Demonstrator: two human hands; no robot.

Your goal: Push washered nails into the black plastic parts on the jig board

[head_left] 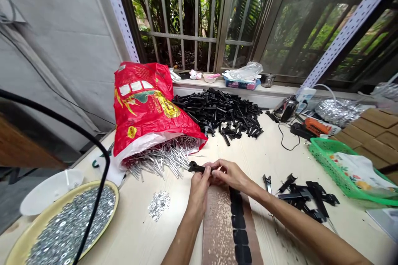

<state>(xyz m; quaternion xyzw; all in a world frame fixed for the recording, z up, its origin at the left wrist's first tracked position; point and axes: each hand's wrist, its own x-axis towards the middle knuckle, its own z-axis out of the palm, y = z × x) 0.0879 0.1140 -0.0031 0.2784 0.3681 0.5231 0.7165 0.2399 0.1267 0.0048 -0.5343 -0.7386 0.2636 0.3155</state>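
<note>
Both hands meet over the far end of a brown board (219, 232) that carries a row of black square pads (240, 236). My left hand (200, 184) is closed around a black plastic part (195, 167), whose rounded end sticks out to the left. Fingers of my right hand (228, 172) pinch the same part at its other end, which they mostly cover. Left of my hands lies a small heap of metal washers (159, 205). Beyond them, long metal pins (164, 159) spill from a red bag (146, 107).
A large pile of black parts (220, 112) lies toward the window. Several more black parts (306, 198) are on the right, near a green basket (348, 182). A yellow tray of washers (71, 223) stands at left, crossed by a black cable (104, 174).
</note>
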